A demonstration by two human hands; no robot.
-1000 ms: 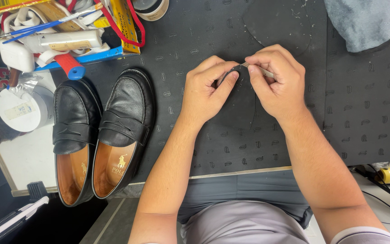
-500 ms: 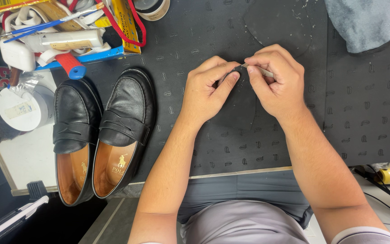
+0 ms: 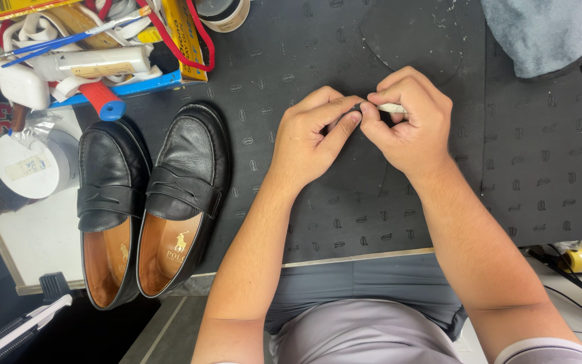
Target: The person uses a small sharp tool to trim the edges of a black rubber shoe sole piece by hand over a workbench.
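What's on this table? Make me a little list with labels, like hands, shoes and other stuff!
left hand: pinching the edge of a thin dark piece at the fingertips
right hand: holding a small pale tool, fingertips meeting the left hand's
shoes: two black loafers side by side, left of the hands, tan inside
surface: black rubber mat with a stamped pattern
top left: box of tools and tubes, white round tub
top right: grey cloth

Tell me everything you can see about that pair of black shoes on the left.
The pair of black loafers looks like glossy, creased leather, each with a strap across the top and a tan lining. They lie side by side, touching, toes pointing away from the person, on the dark mat, heels past its near edge. Neither hand touches them.
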